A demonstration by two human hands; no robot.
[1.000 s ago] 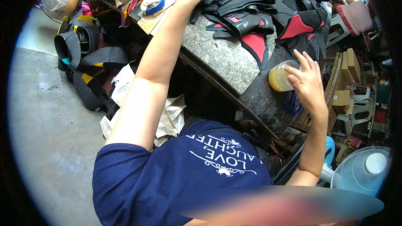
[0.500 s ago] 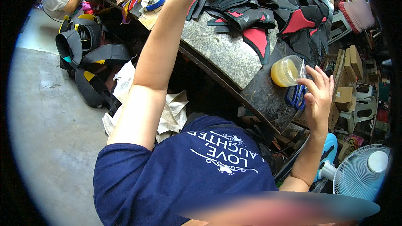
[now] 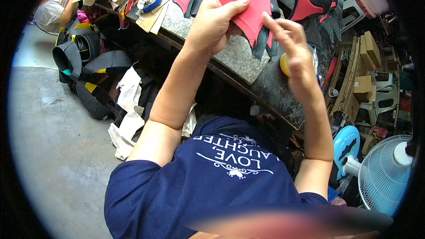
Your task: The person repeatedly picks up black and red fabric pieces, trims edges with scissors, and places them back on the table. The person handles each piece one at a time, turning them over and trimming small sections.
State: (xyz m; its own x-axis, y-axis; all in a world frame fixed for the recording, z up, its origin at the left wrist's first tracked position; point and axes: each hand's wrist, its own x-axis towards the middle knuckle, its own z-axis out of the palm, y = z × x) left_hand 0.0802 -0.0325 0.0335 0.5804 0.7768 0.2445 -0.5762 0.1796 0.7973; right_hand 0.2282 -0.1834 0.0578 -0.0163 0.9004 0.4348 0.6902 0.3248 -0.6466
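Observation:
My left hand grips a red and black cut piece, its thumb on the red face and its fingers behind. The piece has a pointed lower end and hangs over the grey stone slab. My right hand, slightly blurred, is raised at the piece's right edge with its fingers stretched towards it; whether they touch it I cannot tell. Behind that hand, a clear round tub with yellowish contents is mostly hidden. Several more black and red pieces lie heaped at the back of the bench.
A blue roll of tape lies on cardboard at the back left. Black straps with yellow trim hang left of the bench. A fan stands at the lower right, near boxes. Another person sits far left.
My left hand has come back from the pile with a red and black piece. My right hand has moved left and up from beside the tub to the piece's edge.

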